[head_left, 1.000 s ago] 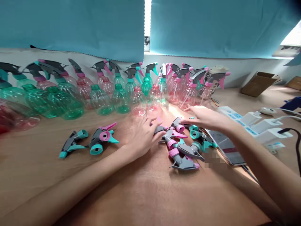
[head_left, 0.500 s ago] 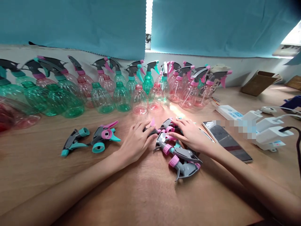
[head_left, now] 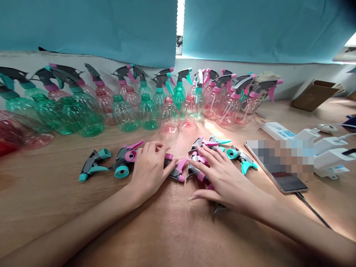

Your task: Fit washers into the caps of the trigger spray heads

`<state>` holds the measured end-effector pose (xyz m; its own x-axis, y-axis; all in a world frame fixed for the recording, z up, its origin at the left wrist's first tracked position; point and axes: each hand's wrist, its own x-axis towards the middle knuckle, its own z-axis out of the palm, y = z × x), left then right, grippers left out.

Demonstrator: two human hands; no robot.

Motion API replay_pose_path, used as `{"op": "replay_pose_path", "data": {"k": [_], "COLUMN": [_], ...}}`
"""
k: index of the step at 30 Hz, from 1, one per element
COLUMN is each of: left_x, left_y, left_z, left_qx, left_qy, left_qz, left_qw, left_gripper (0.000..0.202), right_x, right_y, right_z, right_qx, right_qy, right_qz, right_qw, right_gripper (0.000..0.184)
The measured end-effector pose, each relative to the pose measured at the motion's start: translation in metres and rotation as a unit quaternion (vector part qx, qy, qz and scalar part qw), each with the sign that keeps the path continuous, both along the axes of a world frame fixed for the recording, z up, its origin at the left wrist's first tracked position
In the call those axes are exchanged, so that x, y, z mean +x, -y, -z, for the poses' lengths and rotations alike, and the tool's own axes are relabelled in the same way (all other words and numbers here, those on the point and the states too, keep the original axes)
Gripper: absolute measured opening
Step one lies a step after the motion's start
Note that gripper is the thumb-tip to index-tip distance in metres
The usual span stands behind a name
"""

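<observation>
My left hand (head_left: pixel 150 167) is closed around a grey and pink spray trigger head (head_left: pixel 178 173) low over the table; part of the head is hidden behind the fingers. My right hand (head_left: pixel 225 176) lies with spread fingers over a heap of trigger heads, covering much of it. From that heap show a grey and pink trigger head (head_left: pixel 198 142) at the far side and a turquoise one (head_left: pixel 246 163) at the right. Left of my left hand are a pink and turquoise group of trigger heads (head_left: pixel 121 161) and a turquoise-collared one (head_left: pixel 93 165).
Behind my hands stand open bottles, such as a green bottle (head_left: pixel 148 115) and a pink bottle (head_left: pixel 169 118), with several capped sprayers (head_left: pixel 228 107) around them. To the right lie a phone (head_left: pixel 289 180) with a cable, plugged chargers (head_left: pixel 330 163) and a brown box (head_left: pixel 314 96).
My left hand has moved left, away from the heap, with a grey and pink trigger head. My right hand has come nearer and spread its fingers over the heap. The view has shifted slightly.
</observation>
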<state>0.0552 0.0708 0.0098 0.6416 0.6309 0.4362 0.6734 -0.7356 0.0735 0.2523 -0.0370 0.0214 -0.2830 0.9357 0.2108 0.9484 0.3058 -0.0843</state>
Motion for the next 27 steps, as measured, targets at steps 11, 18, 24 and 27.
{"op": "replay_pose_path", "data": {"k": [11, 18, 24, 27], "left_x": [-0.007, -0.031, -0.043, -0.046], "left_y": [-0.003, 0.021, 0.027, 0.024], "left_z": [-0.013, -0.027, -0.005, 0.005], "left_qx": [-0.125, -0.202, -0.116, -0.055], "left_qy": [-0.006, 0.084, 0.237, 0.263], "left_qz": [0.019, 0.119, 0.138, 0.170], "left_qw": [0.992, 0.969, 0.955, 0.948], "left_gripper": [0.044, 0.022, 0.021, 0.025], "right_x": [-0.001, 0.008, -0.005, -0.028], "right_y": [-0.002, -0.009, -0.022, -0.027], "right_z": [0.018, 0.007, -0.054, -0.071], "right_qx": [0.053, 0.073, 0.045, 0.012], "right_qy": [-0.018, -0.032, -0.168, -0.171], "right_qz": [0.019, -0.015, -0.080, -0.138], "right_qw": [0.998, 0.997, 0.981, 0.975], "right_gripper": [0.043, 0.026, 0.010, 0.004]}}
